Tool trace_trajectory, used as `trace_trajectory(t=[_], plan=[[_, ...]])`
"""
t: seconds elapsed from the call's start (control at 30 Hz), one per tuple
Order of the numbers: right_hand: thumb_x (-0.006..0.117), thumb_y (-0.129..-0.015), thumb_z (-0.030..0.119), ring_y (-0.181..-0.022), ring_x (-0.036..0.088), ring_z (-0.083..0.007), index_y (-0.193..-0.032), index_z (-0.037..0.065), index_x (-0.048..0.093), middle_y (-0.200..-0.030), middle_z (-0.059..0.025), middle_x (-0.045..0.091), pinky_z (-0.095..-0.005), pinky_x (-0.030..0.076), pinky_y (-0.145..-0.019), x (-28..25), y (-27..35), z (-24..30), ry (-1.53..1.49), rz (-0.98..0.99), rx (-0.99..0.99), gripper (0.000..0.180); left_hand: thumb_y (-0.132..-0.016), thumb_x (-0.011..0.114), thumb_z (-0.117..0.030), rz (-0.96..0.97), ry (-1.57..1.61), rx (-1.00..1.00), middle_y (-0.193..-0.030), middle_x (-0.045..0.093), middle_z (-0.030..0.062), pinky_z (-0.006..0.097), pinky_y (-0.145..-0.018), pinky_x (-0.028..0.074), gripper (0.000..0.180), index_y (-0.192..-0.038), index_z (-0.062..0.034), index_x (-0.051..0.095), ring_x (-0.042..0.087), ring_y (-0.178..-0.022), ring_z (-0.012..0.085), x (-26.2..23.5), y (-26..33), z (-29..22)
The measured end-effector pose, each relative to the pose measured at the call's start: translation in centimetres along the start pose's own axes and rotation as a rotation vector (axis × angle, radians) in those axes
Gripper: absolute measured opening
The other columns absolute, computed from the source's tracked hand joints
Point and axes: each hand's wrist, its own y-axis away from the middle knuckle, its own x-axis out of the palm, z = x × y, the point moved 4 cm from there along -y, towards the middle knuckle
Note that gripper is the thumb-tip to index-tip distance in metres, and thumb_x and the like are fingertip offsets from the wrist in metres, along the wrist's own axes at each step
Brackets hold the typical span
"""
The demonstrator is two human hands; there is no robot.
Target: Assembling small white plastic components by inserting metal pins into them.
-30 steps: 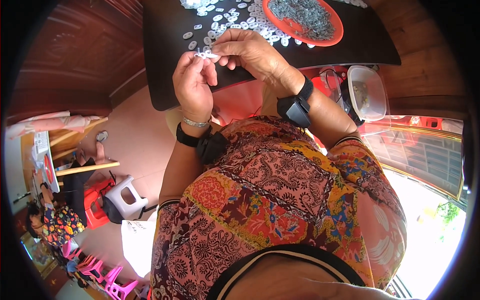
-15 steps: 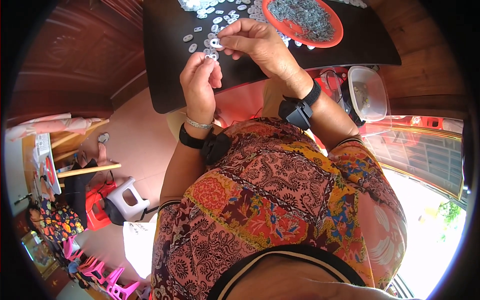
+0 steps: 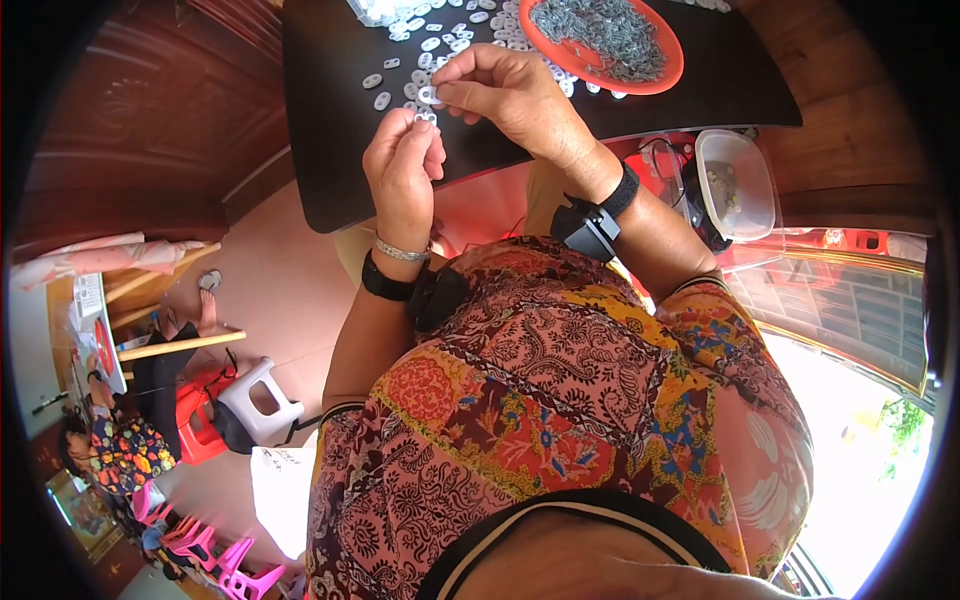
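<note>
My left hand [image 3: 403,165] is raised over the near edge of the black table [image 3: 330,150], its fingertips pinched on a small white plastic piece [image 3: 424,116]. Just beyond it, my right hand [image 3: 500,95] pinches another small white ring-shaped piece [image 3: 428,95] close to the first. Several loose white pieces [image 3: 440,40] lie scattered on the table past both hands. To the right of them stands an orange dish [image 3: 672,70] filled with small grey metal parts [image 3: 605,35]. Both wrists wear black bands.
A clear plastic tub [image 3: 738,180] with small parts sits on a red stool beside my right arm. At the far left, another person sits on the floor by a low table [image 3: 100,340], next to a white stool [image 3: 255,395] and pink chairs [image 3: 215,560].
Both hands have moved slightly up and toward the table, with the pinched pieces kept close together. The view has tilted a little.
</note>
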Motion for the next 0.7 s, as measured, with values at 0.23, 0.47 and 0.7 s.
trace_trajectory(t=[0.23,0.47,0.7], plan=[[0.063,-0.085,0.01,-0.07,0.057,-0.0067,-0.094,0.003,0.064,-0.081,-0.0021,0.065,-0.0201,0.047,-0.064,0.17,0.16,0.25,-0.018,0.002,0.015,0.011,-0.088,0.046,-0.013,0.006,0.0,-0.013,-0.06,0.048,0.0008,0.02,-0.048,0.031,0.017,-0.077,-0.0021,0.051,0.04,-0.05,0.0062,-0.09,0.06,0.07],[0.061,-0.086,0.009,-0.071,0.056,-0.0058,-0.095,0.002,0.064,-0.08,-0.0011,0.063,-0.0197,0.047,-0.064,0.61,0.31,0.46,0.022,0.005,-0.036,0.012,-0.087,0.049,-0.014,0.009,0.043,-0.015,-0.061,0.049,0.0004,0.019,-0.046,0.033,0.018,-0.073,-0.0026,0.05,0.041,-0.052,0.0046,-0.22,-0.01,0.08],[0.061,-0.085,0.009,-0.07,0.056,-0.0059,-0.094,0.002,0.064,-0.078,-0.0012,0.063,-0.0197,0.046,-0.064,0.58,0.19,0.64,0.044,-0.018,-0.007,0.012,-0.087,0.049,-0.013,0.009,0.046,-0.013,-0.06,0.049,0.0,0.019,-0.046,0.033,0.018,-0.073,-0.0028,0.05,0.041,-0.051,0.0044,-0.29,0.05,0.09]])
